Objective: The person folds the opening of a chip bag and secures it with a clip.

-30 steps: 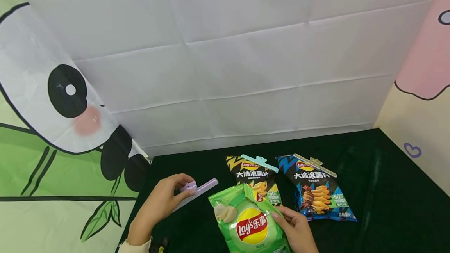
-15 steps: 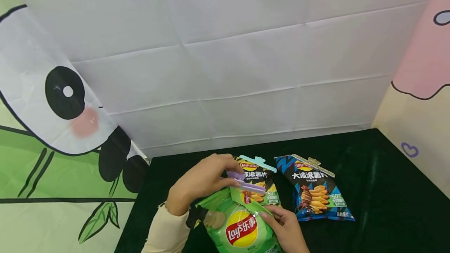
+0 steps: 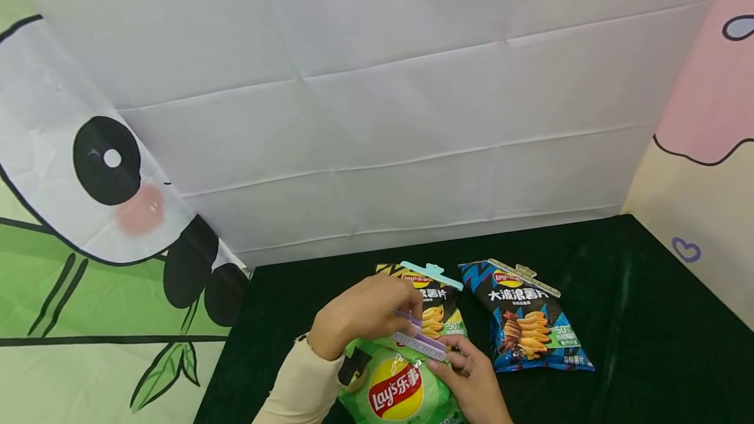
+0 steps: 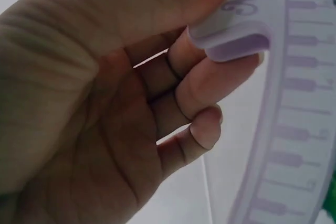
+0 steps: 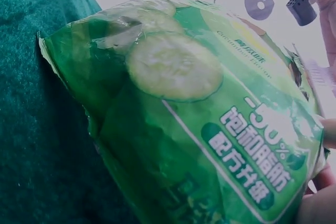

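My left hand (image 3: 368, 307) pinches the handle of a light purple bag clip (image 3: 421, 345), thumb on one side and fingers on the other in the left wrist view. Its long bar (image 4: 291, 108) carries piano-key markings. In the head view the clip lies across the folded top edge of a green Lay's chip bag (image 3: 396, 390). At the upper right of that bag, my right hand (image 3: 470, 375) grips the edge, with fingertips close to the clip's end. The right wrist view shows the bag's printed front (image 5: 173, 72) tilted up, its lower corner near the dark cloth.
Behind the green bag lies a black and yellow chip bag (image 3: 436, 324) with a teal clip (image 3: 432, 272) on its top. To its right is a black and blue chip bag (image 3: 527, 322) with a gold clip (image 3: 524, 277). Dark green cloth (image 3: 660, 319) covers the table.
My left hand has carried the purple clip rightward from the table onto the green bag's top edge. The bag, still gripped by my right hand, has shifted slightly left.
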Tool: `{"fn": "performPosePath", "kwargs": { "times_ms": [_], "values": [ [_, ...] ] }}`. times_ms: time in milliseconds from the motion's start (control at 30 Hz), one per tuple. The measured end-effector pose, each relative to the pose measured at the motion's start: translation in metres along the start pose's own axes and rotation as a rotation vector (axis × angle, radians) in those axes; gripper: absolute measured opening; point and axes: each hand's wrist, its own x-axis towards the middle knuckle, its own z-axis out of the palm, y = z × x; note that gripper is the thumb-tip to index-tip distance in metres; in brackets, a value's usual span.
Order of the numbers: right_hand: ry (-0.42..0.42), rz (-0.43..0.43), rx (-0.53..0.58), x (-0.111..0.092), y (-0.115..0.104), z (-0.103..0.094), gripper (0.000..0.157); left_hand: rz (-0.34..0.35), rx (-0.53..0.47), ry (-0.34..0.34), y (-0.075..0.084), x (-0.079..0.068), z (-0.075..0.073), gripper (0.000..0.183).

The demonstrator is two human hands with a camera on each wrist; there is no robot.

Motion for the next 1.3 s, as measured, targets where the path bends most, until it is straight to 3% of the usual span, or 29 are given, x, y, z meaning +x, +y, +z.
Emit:
{"fn": "performPosePath", "kwargs": {
  "times_ms": [267, 567, 767, 967, 1300],
  "values": [
    [-0.009, -0.017, 0.022, 0.0, 0.004, 0.004, 0.047, -0.053, -0.012, -0.031, -0.003, -0.002, 0.004, 0.005],
    [0.031, -0.022, -0.03, 0.001, 0.006, 0.006, 0.049, -0.072, -0.024, -0.066, -0.009, -0.003, 0.007, 0.01],
    [-0.094, 0.032, -0.099, 0.001, 0.01, -0.004, 0.054, -0.085, -0.021, -0.073, -0.011, -0.005, 0.012, 0.007],
    [-0.269, 0.095, -0.188, 0.0, 0.02, -0.018, 0.039, -0.099, -0.048, -0.104, -0.012, -0.005, 0.014, 0.006],
    [-0.219, 0.045, -0.186, -0.002, 0.022, -0.017, 0.033, -0.061, -0.072, -0.13, -0.009, -0.001, 0.02, 0.005]
  ]
}}
